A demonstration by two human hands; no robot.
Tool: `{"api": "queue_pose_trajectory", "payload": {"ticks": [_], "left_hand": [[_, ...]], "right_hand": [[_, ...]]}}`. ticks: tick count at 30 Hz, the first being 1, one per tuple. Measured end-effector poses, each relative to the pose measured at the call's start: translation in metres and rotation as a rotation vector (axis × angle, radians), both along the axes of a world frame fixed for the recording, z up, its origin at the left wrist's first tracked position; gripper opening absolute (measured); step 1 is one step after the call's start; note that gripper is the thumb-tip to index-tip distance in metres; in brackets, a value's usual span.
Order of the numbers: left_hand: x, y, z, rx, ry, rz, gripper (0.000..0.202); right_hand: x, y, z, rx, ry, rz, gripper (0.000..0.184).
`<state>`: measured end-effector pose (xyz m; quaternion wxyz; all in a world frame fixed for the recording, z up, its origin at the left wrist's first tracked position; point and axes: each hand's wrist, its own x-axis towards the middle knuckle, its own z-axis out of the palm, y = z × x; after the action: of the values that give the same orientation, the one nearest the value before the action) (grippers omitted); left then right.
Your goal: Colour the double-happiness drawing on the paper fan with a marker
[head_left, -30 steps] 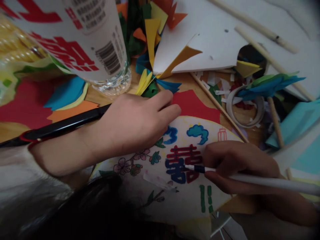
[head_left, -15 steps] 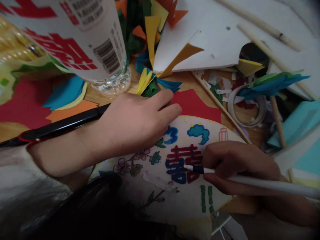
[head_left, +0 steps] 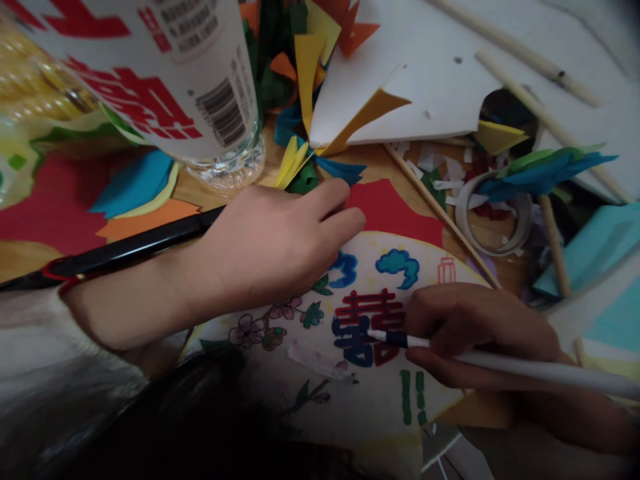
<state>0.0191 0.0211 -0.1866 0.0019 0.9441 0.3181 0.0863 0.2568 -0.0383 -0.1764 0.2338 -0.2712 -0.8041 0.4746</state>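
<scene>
a white-barrelled marker point(head_left: 520, 363) is pinched firmly in the right hand point(head_left: 480, 333), its blue tip on the red-and-blue double-happiness character point(head_left: 363, 327) of a painted card point(head_left: 310, 393) lying on the wooden table point(head_left: 380, 160); the open, empty left hand point(head_left: 270, 250) rests beside it, usefully steadying the work near red paper point(head_left: 395, 213).

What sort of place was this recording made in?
Most likely a handicraft workspace, at home or in a classroom; the room itself doesn't show. A wooden table is littered with cut coloured paper, wooden sticks and a tape roll, and the right hand holds a marker over a hand-coloured paper fan.
</scene>
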Motion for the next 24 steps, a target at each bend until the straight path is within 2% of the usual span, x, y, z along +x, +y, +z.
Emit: {"api": "queue_pose_trajectory", "payload": {"ticks": [13, 17, 24], "left_hand": [[0.0000, -0.0014, 0.0003, 0.001, 0.011, 0.010, 0.027], [-0.0001, -0.0009, 0.0006, -0.012, 0.016, 0.007, 0.027], [-0.0010, -0.0005, 0.0004, -0.006, 0.002, 0.005, 0.026]], "right_hand": [[0.0006, -0.0011, 0.0013, -0.005, -0.020, -0.046, 0.026], [0.0013, -0.0033, 0.0017, -0.012, -0.009, -0.102, 0.027], [-0.0009, -0.0001, 0.0025, -0.004, -0.027, -0.057, 0.026]]}}
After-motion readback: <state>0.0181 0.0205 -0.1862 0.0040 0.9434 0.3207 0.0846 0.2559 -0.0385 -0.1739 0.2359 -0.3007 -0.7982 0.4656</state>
